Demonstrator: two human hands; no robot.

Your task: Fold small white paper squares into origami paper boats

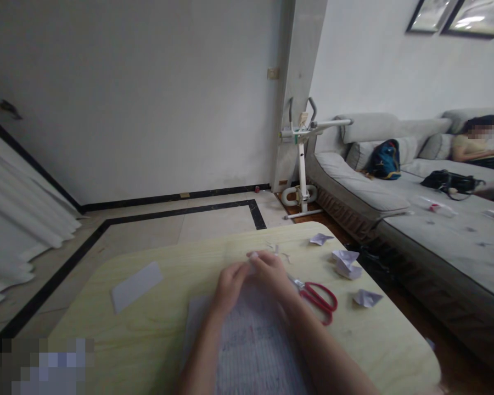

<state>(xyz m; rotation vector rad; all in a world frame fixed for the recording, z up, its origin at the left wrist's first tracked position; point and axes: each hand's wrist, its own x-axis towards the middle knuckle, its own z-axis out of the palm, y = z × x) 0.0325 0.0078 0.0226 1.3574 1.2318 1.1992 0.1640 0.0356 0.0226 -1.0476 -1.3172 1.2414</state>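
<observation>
Pinching a small paper piece (253, 255), the right hand (270, 269) sat beside the left hand (229, 281), near the far end of the lined sheet (251, 340) — left fingers bent, grip hidden, couldn't tell. Red-handled scissors (314, 298) lay just right, folded paper shapes (348, 264) farther right.

Lettering, legible: none. Item: lined paper sheet (251, 343), left of the red-handled scissors (320, 299) and nearer the camera; faint marks across its surface, too blurred to read.

The held white bit (253, 255) (mostly hidden) is too small to identify.
</observation>
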